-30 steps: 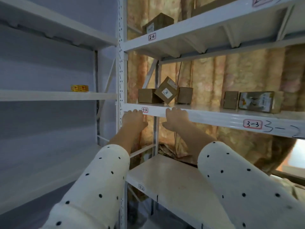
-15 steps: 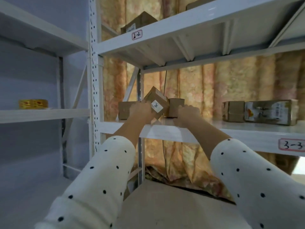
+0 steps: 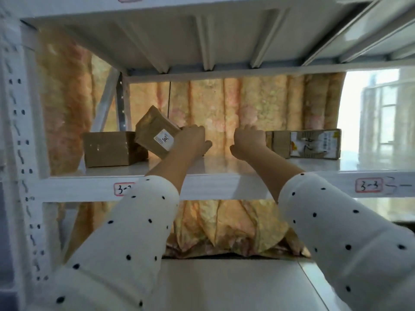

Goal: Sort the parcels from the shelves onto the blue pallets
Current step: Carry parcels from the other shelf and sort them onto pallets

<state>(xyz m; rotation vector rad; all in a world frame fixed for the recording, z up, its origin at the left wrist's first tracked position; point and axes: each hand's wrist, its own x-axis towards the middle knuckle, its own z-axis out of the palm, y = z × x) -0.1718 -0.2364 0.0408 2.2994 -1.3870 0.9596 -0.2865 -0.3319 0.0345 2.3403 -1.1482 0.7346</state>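
- Your left hand [image 3: 192, 140] is reached over the shelf [image 3: 202, 187] edge, its fingers against the right side of the tilted parcel [image 3: 156, 131]. Whether they curl round its far edge you cannot tell, as the hand hides them.
- That tilted parcel stands on one corner and leans on the flat brown box [image 3: 110, 149] further to the left of your left hand.
- Your right hand [image 3: 248, 140] is apart from the left with a bare gap of shelf between them. It is raised, fingers loosely spread and holding nothing, just beside the small carton [image 3: 278, 143] on its right.
- Beyond that carton, further right, lies the long printed parcel [image 3: 315, 143].
- The tilted parcel is a small taped cardboard box. It should be light and stiff, and firm enough for a one-handed grip.
- It is poised on a corner, so a push will likely tip or slide it on the smooth shelf.
- Take it across two opposite flat faces, thumb on the near labelled side and fingers behind. Avoid the corners.
- No blue pallet is in view from here.
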